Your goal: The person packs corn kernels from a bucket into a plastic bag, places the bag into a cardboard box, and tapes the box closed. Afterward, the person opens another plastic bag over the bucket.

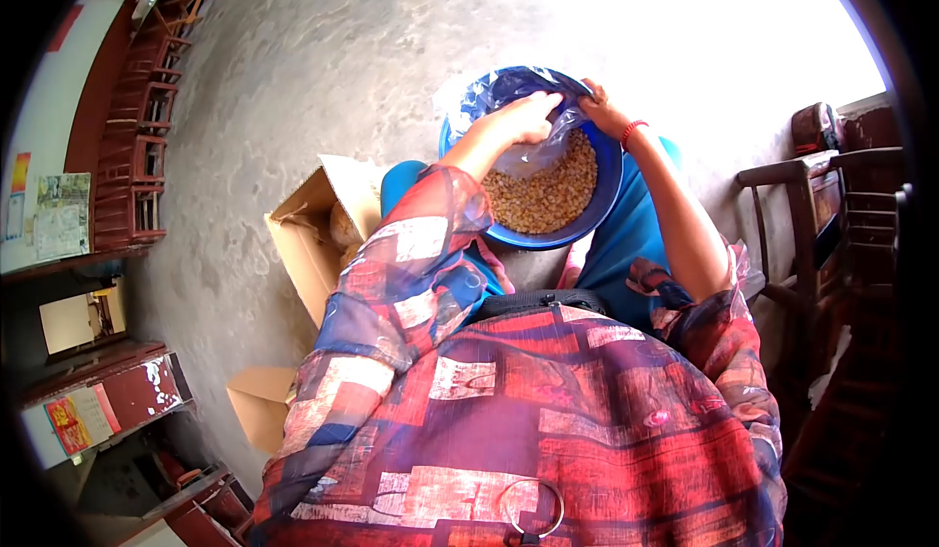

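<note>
The right hand [604, 117]'s fingers are bent closed, pinching the crumpled, clear plastic bag [528, 161] near the one o'clock rim of a round blue basin [548, 241]. The left hand [528, 119]'s fingers lie close together against the bag, toward the basin's twelve o'clock; whether they grip it, I cannot tell. Yellow-brown kernels [543, 197] fill the basin around five o'clock, beside the bag. The basin sits between blue-trousered knees [626, 229]. Outward, an open cardboard box [301, 259] stands at eight o'clock and a dark wooden chair [814, 205] near four.
</note>
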`<state>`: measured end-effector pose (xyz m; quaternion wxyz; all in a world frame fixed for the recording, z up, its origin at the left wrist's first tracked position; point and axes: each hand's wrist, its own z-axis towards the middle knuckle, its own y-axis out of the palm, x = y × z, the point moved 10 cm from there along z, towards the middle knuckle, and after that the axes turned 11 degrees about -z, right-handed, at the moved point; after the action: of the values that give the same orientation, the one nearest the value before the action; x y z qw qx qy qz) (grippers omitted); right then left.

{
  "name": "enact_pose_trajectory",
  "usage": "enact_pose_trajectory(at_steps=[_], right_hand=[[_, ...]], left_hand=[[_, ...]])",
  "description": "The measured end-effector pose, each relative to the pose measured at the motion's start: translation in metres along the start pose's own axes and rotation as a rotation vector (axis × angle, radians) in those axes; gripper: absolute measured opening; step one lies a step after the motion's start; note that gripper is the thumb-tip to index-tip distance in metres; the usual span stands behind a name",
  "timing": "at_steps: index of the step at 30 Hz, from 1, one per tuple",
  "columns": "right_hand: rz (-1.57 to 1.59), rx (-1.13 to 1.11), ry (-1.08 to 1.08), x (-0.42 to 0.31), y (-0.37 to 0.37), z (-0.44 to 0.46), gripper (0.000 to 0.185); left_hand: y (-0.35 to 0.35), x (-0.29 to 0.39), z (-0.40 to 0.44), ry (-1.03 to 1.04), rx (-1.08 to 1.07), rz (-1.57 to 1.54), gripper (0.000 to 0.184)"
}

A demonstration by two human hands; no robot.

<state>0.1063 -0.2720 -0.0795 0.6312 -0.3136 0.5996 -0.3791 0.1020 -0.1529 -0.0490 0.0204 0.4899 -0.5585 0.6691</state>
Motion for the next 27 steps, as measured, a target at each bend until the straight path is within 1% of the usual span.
enact_pose_trajectory(at_steps=[1, 3, 4, 5, 7, 8, 9, 12, 14, 15, 17, 18, 19, 21, 22, 24, 25, 27], right_hand=[[0.006, 0.003, -0.001, 0.000, -0.002, 0.001, 0.040], [-0.020, -0.103, -0.015, -0.005, 0.003, 0.001, 0.040], [-0.014, -0.105, -0.019, -0.010, -0.001, 0.000, 0.040], [0.014, -0.094, 0.001, -0.012, -0.007, -0.002, 0.040], [0.041, -0.085, 0.019, -0.014, -0.008, -0.004, 0.039], [0.037, -0.085, 0.032, -0.014, -0.008, -0.004, 0.038], [0.032, -0.079, 0.047, -0.015, -0.012, -0.004, 0.037], [0.063, -0.036, 0.025, -0.023, -0.023, -0.010, 0.036], [0.051, -0.055, 0.028, -0.025, -0.022, -0.010, 0.037], [0.035, -0.072, 0.030, -0.022, -0.019, -0.009, 0.038], [-0.004, -0.087, -0.010, -0.018, -0.011, -0.003, 0.038], [-0.046, -0.102, -0.046, -0.021, -0.009, -0.003, 0.038], [-0.047, -0.101, -0.045, -0.020, -0.008, -0.004, 0.038], [-0.007, -0.035, 0.028, -0.017, -0.014, -0.006, 0.039], [-0.008, -0.032, 0.026, -0.019, -0.016, -0.006, 0.039], [-0.001, -0.067, 0.036, -0.021, -0.017, -0.007, 0.040], [-0.002, -0.066, 0.036, -0.024, -0.020, -0.008, 0.040], [0.000, -0.083, 0.060, -0.023, -0.021, -0.009, 0.041]], left_hand=[[-0.019, 0.018, -0.008, -0.002, -0.001, 0.006, 0.051], [-0.031, 0.023, -0.030, -0.247, -0.260, 0.129, 0.043], [-0.037, 0.013, -0.029, -0.210, -0.208, 0.241, 0.035], [-0.036, -0.008, -0.035, -0.373, -0.282, 0.341, 0.033], [-0.038, -0.029, -0.044, -0.416, -0.310, 0.389, 0.035], [-0.027, -0.035, -0.048, -0.382, -0.441, 0.436, 0.043], [-0.030, -0.030, -0.056, -0.370, -0.393, 0.385, 0.048], [-0.029, -0.018, -0.067, -0.397, -0.407, 0.302, 0.045], [-0.043, 0.000, -0.063, -0.302, -0.269, 0.265, 0.038], [-0.047, 0.004, -0.066, -0.307, -0.268, 0.266, 0.038], [-0.095, 0.040, -0.065, -0.047, 0.208, 0.131, 0.031], [-0.107, 0.045, -0.068, 0.036, 0.333, 0.158, 0.027], [-0.113, 0.042, -0.070, 0.072, 0.366, 0.175, 0.027], [-0.125, 0.041, -0.081, 0.154, 0.486, 0.230, 0.028], [-0.126, 0.035, -0.083, 0.156, 0.489, 0.232, 0.028], [-0.133, 0.005, -0.090, -0.014, 0.547, 0.107, 0.026], [-0.131, -0.004, -0.093, -0.014, 0.548, 0.107, 0.026], [-0.139, -0.046, -0.105, -0.284, 0.690, 0.013, 0.029]])
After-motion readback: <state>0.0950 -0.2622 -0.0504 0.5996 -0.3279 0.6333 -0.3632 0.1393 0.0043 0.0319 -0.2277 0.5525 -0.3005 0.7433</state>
